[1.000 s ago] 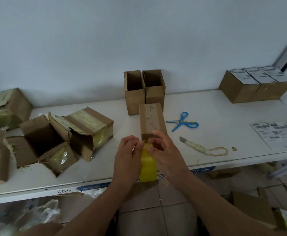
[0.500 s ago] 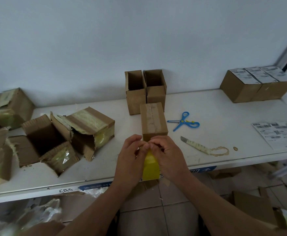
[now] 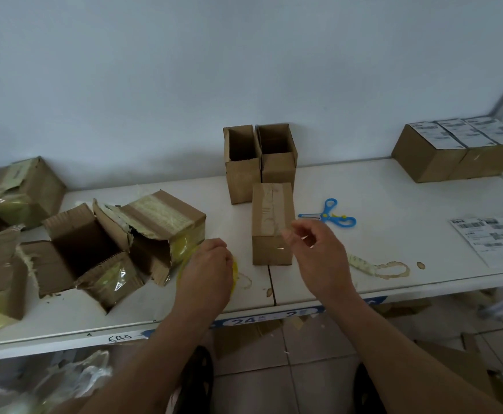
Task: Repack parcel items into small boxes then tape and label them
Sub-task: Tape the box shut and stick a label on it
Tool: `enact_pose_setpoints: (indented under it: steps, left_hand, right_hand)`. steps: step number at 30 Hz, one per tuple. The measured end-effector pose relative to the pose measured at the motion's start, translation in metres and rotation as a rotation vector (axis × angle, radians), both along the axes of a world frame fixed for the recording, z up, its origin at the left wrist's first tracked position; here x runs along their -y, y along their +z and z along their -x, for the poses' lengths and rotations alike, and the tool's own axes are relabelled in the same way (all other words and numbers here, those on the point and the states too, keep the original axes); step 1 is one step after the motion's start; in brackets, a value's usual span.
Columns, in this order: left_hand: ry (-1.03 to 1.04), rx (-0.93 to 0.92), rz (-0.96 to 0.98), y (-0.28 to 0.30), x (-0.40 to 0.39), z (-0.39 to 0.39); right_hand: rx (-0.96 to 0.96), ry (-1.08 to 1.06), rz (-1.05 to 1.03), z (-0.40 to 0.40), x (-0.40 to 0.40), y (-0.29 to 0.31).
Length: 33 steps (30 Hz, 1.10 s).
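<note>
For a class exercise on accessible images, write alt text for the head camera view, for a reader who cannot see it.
A person's left hand grips a yellow tape roll on a white table while the right hand hovers, fingers pinched, beside a taped small box. Torn parcels lie left; blue scissors and labelled boxes lie right.

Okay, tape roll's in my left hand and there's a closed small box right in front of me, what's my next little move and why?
Probably draw the tape across the closed box. Your left hand grips the yellow tape roll beside it, while your right hand hovers pinched near the box's front top edge, seemingly holding the tape's end.
</note>
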<state>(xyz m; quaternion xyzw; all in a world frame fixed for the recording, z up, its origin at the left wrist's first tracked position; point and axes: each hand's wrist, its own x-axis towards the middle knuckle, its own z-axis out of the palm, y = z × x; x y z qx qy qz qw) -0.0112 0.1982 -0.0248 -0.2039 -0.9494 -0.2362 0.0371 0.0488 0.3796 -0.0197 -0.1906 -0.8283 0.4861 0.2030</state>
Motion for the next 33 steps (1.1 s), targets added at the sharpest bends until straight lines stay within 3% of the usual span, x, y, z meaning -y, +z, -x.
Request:
enact_pose_setpoints:
  steps: [4,7,9,13,16,19,22,33]
  left_hand:
    - [-0.079,-0.019,0.26,-0.021,-0.005,0.019]
    - [-0.131,0.089,0.345,-0.03,-0.013,0.03]
    - [-0.029,0.217,0.155,-0.018,-0.019,0.033]
    - [0.245,0.335,-0.47,0.01,-0.037,0.057]
    - [0.208,0.572,-0.678,0.01,-0.064,0.077]
    - [0.09,0.763,-0.702,-0.002,-0.088,0.077]
    - [0.11,0.802,-0.664,-0.008,-0.091,0.078]
    - [-0.016,0.58,-0.313,0.005,-0.099,0.08]
  right_hand:
    - [0.268,0.147,-0.247,0.016,-0.013,-0.009]
    - [0.376,0.232,-0.298,0.027,-0.018,-0.011]
    - [0.404,0.271,-0.321,0.034,-0.02,-0.011]
    - [0.409,0.316,-0.358,0.043,-0.025,-0.012]
    - [0.407,0.296,-0.271,0.047,-0.028,-0.015]
    - [0.351,0.272,-0.176,0.047,-0.029,-0.018]
    - [0.323,0.285,-0.206,0.039,-0.032,-0.014]
    - [0.374,0.372,-0.202,-0.005,-0.029,-0.017]
